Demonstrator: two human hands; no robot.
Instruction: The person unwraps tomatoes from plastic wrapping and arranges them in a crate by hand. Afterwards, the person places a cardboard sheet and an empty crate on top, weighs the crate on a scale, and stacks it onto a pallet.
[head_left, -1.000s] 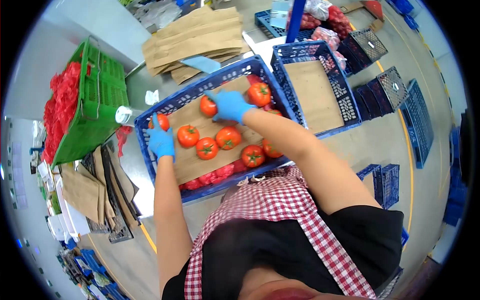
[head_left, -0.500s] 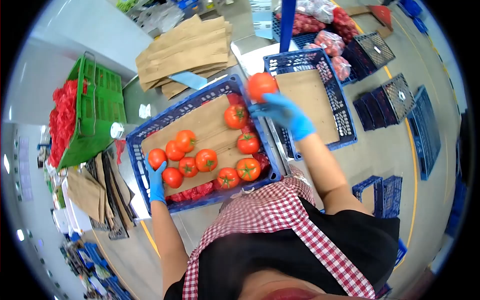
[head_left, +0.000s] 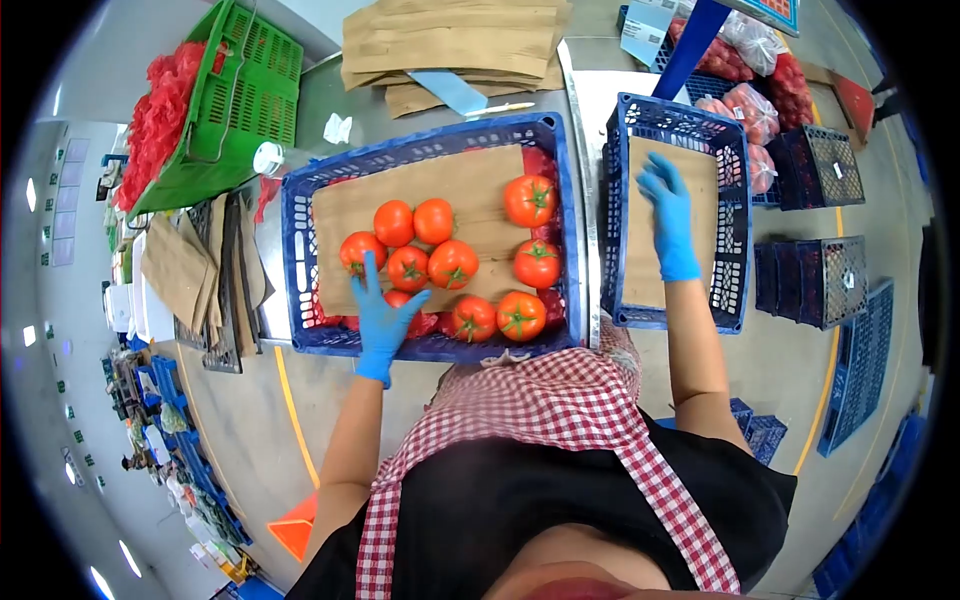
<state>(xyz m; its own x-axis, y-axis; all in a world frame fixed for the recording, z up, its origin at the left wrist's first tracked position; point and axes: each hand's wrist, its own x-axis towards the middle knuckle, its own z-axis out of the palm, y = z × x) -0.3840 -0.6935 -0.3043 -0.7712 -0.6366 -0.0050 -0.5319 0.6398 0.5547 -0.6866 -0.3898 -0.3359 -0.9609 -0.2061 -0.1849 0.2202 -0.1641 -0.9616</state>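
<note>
My left hand (head_left: 385, 318), in a blue glove, spreads its fingers over the lower left of a blue plastic crate (head_left: 572, 230). A tomato (head_left: 397, 299) is partly covered by those fingers; whether they touch it I cannot tell. Several other red tomatoes (head_left: 453, 264) with green stems lie on the brown cardboard liner (head_left: 480, 185) and along the crate's right and lower sides. My right hand (head_left: 668, 215), also gloved in blue, is open above the cardboard (head_left: 690, 165) in a narrower blue crate (head_left: 742, 270) to the right. No tomato shows in or under it.
Stacked brown cardboard sheets (head_left: 450, 40) and a pen-like tool (head_left: 500, 108) lie behind the crates. A green crate (head_left: 245, 95) of red netting (head_left: 165, 125) stands at left, beside a clear bottle (head_left: 275, 158). Bagged red produce (head_left: 750, 110) and stacked crates (head_left: 810, 280) stand at right.
My right hand has moved right, into the narrower crate; the tomato it held is no longer visible. My left hand has shifted from the crate's left side over its lower left tomatoes.
</note>
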